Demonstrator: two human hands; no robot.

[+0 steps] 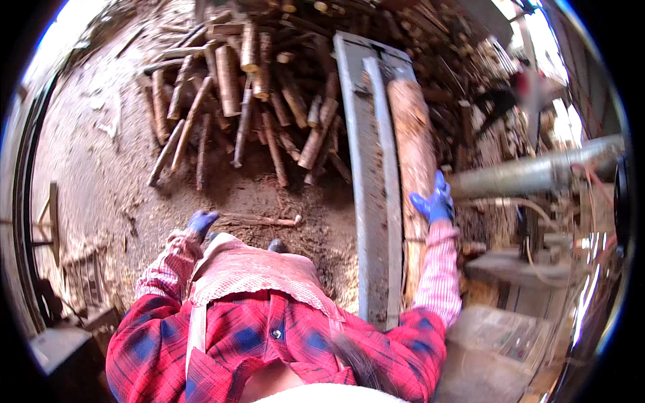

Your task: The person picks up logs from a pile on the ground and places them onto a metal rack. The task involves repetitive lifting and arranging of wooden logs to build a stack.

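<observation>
A thick, peeled-looking log (411,127) lies lengthwise in a grey metal trough (363,168) on my right. On its right side rests my right hand (435,200) in a blue-purple glove, thumb and fingers spread apart and not wrapped round it. My left hand (201,221), gloved the same way, hangs low beside my apron (255,269), apart from the log. Its fingers are too blurred to tell how they are held. A thin stick (262,219) lies on the ground just past that hand.
A large heap of cut logs (228,80) fills the area ahead. Behind the trough at right runs a thick metal pipe (537,171) with hoses near it. Another person (527,87) is at the far right. A flat board (497,339) lies at the lower right.
</observation>
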